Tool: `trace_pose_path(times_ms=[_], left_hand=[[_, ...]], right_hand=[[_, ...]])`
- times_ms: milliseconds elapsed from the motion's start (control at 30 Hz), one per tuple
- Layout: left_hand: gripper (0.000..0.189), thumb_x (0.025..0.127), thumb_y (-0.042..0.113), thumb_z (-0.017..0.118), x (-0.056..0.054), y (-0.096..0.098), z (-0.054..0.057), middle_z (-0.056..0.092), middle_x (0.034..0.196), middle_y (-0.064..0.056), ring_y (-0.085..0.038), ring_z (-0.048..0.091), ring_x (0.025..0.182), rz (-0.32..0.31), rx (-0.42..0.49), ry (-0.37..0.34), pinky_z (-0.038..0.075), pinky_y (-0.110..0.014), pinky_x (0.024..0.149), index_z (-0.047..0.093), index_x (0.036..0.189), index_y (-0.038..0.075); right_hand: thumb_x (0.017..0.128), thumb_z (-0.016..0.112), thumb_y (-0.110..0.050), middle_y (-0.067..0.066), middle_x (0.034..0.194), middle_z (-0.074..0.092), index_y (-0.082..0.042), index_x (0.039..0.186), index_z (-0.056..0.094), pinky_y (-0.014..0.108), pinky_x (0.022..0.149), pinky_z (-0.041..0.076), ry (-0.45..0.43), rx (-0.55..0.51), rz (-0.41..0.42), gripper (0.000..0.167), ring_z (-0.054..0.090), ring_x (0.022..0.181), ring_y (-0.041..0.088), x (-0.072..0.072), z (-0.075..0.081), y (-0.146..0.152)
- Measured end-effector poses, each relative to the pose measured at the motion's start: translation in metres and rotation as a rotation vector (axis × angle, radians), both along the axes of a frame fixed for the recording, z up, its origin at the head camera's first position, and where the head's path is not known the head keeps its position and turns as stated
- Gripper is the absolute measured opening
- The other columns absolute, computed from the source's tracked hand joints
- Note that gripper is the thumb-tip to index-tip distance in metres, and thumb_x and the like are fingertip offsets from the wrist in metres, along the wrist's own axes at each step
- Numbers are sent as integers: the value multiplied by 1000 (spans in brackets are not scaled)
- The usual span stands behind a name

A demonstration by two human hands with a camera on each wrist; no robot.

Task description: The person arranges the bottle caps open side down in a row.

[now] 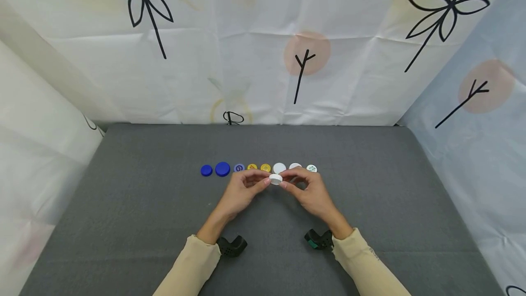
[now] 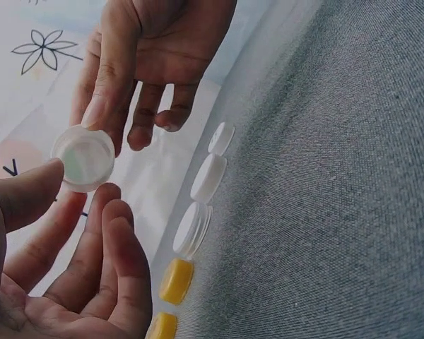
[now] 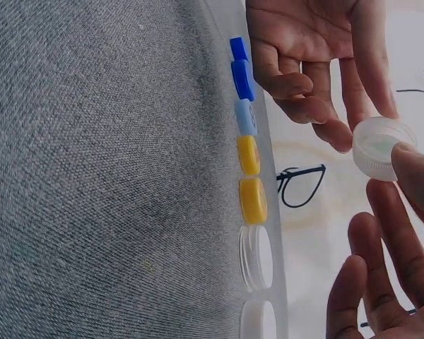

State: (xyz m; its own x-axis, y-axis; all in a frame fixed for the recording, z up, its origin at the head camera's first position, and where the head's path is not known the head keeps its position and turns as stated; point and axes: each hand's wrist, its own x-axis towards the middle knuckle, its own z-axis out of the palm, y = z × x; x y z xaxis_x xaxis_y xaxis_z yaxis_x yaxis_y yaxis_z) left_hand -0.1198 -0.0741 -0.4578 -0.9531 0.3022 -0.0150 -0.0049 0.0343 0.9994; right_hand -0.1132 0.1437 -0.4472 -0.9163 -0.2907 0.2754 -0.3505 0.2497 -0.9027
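Note:
Both hands hold one white bottle cap [image 1: 276, 179] between them, raised over the grey table. The left hand [image 1: 244, 190] pinches its left side between thumb and fingers, and the right hand [image 1: 308, 192] pinches the opposite side. In the left wrist view the hollow inside of the cap [image 2: 85, 159] shows, with a pale green tint. The ribbed outer wall of the cap [image 3: 374, 152] faces the right wrist view. Behind the hands a row of caps runs across the table: a small blue cap [image 1: 206, 170], a larger blue cap [image 1: 223, 169], a light blue cap [image 1: 239, 168], then yellow and white ones.
Two yellow caps, one a yellow cap [image 1: 265, 167], sit mid-row. To their right lie a wide white cap [image 1: 279, 168], another white cap [image 1: 295, 166] and a white cap with a green print [image 1: 312, 168]. Patterned white cloth [image 1: 246, 58] hangs behind the grey table [image 1: 144, 195].

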Motion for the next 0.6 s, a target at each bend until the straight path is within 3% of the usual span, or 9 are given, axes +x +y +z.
trace_pose_path(times_ms=[133,300,400,600], left_hand=[[25,98,9,69,0,0,2,73,106,-16,-42,68,102,-20,39,-52,58,-34,82,69,117,-7],[30,95,9,73,-1,-3,4,72,110,-15,-29,70,101,-47,49,-75,57,-34,86,68,121,-6],[32,93,7,75,-1,-4,3,70,112,-15,-21,70,99,-65,64,-46,56,-31,87,67,121,-6],[30,90,2,77,0,-5,1,70,110,-14,-21,71,94,-67,62,78,58,-31,81,69,119,-4]], right_hand=[[88,77,2,7,101,72,-5,108,76,40,78,53,70,-20,7,21,63,87,22,-1,-1,0],[87,76,5,8,104,72,-5,108,77,42,79,52,99,-28,33,23,64,92,27,-2,-1,0],[86,76,7,10,105,72,-2,108,77,40,79,53,105,-33,63,24,64,94,30,-3,-1,1],[86,77,6,11,105,70,-1,114,75,34,79,55,59,-22,99,29,64,95,30,-3,1,1]])
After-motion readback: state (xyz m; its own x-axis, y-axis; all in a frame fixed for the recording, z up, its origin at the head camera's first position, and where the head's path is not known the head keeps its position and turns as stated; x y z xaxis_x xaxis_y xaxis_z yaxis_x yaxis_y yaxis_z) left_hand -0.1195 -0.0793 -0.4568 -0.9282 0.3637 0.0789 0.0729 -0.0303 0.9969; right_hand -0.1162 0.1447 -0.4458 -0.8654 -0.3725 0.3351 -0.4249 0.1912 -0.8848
